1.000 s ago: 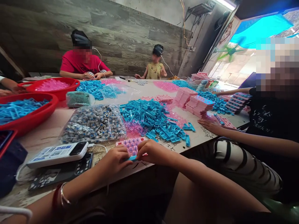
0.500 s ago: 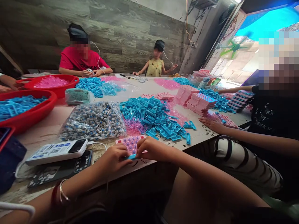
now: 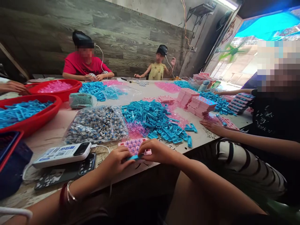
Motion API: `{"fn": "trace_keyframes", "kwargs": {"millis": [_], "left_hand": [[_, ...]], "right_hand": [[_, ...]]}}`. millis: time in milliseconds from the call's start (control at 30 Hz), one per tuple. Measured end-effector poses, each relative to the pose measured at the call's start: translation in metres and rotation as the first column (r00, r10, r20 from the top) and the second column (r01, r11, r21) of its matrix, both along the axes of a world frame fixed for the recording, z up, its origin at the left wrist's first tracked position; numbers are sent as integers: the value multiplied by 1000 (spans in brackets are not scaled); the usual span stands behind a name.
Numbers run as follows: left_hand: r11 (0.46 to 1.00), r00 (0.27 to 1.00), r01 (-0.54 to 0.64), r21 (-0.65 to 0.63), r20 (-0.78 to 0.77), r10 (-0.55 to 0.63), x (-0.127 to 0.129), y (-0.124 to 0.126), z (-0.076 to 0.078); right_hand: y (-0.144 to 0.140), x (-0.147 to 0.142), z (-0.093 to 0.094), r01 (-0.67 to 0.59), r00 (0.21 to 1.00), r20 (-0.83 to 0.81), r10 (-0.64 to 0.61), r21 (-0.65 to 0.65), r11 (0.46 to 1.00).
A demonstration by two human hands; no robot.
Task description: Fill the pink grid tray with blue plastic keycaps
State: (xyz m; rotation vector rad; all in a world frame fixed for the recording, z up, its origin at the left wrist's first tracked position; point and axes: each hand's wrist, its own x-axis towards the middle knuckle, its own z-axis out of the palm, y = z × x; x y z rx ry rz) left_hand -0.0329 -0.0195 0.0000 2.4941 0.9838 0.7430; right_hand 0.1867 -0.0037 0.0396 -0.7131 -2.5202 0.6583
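Head view: hidden at its ends, a slim blue bar [image 3: 134, 157] is pinched between the left hand [image 3: 118, 160] and right hand [image 3: 156, 151] at the near edge of a pink panel [image 3: 130, 143] dotted with translucent pieces; whether bar and panel touch is unclear. Beyond the hands, blue plastic pieces [image 3: 148, 116] are heaped beside a bag of grey parts [image 3: 97, 125].

A grey, wood-grained plank wall [image 3: 131, 34] faces me across the pale, flat tabletop [image 3: 199, 132]; at far right, a white tube light [image 3: 226, 3] glows near a bright, daylit opening [image 3: 248, 59].
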Motion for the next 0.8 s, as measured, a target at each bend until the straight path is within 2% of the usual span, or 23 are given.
{"fn": "trace_keyframes", "kwargs": {"millis": [100,267,533,600,667,800], "left_hand": [[996,999,-21,-84,32,23,-2,3,6],[972,997,-31,-235,58,46,-4,5,17],[974,999,-49,-220,-13,47,-4,8,11],[977,999,-39,-211,-11,37,-4,9,7],[984,999,-33,-176,-8,32,-4,9,4],[995,999,-31,-96,11,32,-4,8,0]], "right_hand": [[3,2,-2,60,998,-28,-61,-37,998],[4,2,3,165,984,-24,-176,-252,954],[5,0,-6,201,967,-59,-247,-415,887],[5,-1,-8,214,966,-44,-254,-412,886],[3,-2,-7,219,968,-34,-247,-362,906],[-6,-4,-1,140,990,5,-141,-137,981]]}}
